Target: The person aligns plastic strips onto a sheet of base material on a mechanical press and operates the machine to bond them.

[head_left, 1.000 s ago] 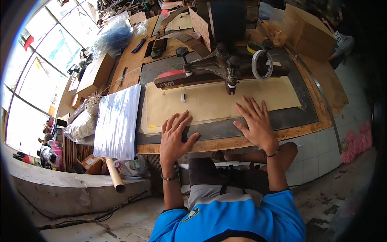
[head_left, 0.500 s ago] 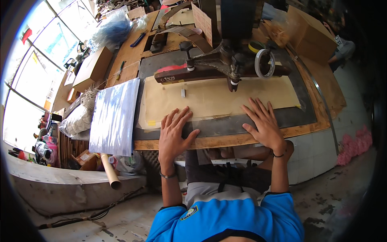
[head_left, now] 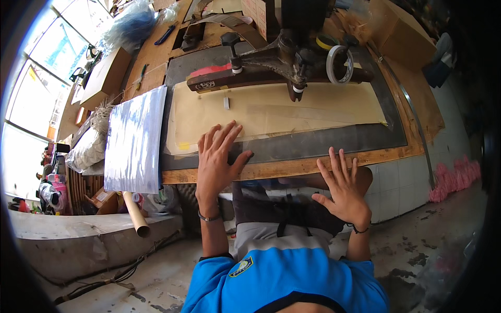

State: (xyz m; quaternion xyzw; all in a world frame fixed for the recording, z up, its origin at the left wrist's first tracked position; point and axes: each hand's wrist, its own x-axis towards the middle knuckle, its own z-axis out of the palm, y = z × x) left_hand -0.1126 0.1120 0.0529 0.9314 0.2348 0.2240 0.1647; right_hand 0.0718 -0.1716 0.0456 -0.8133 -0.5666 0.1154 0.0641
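Observation:
My left hand [head_left: 216,159] lies with fingers spread at the near left part of a tan sheet [head_left: 282,112], its fingertips over the sheet's near edge. My right hand [head_left: 342,190] is open too, palm down, at the table's wooden front edge, apart from the tan sheet. Neither hand grips anything. Faint see-through film seems to lie over the sheet and the dark mat [head_left: 313,146]; its outline is hard to make out. A small grey block [head_left: 226,103] rests on the sheet. Behind it stands a dark metal press frame [head_left: 271,60] with a bar along the sheet's far side.
A stack of clear plastic sheets [head_left: 134,138] overhangs the table at left. A tape roll [head_left: 339,65] leans by the press. Cardboard boxes [head_left: 106,78] stand left and far right, beside a metal strip [head_left: 404,96]. A cardboard tube [head_left: 136,216] juts out below the table.
My right hand has drawn back toward me, off the tan sheet's near side to the table edge. My left hand remains at the sheet. The whole view has shifted slightly.

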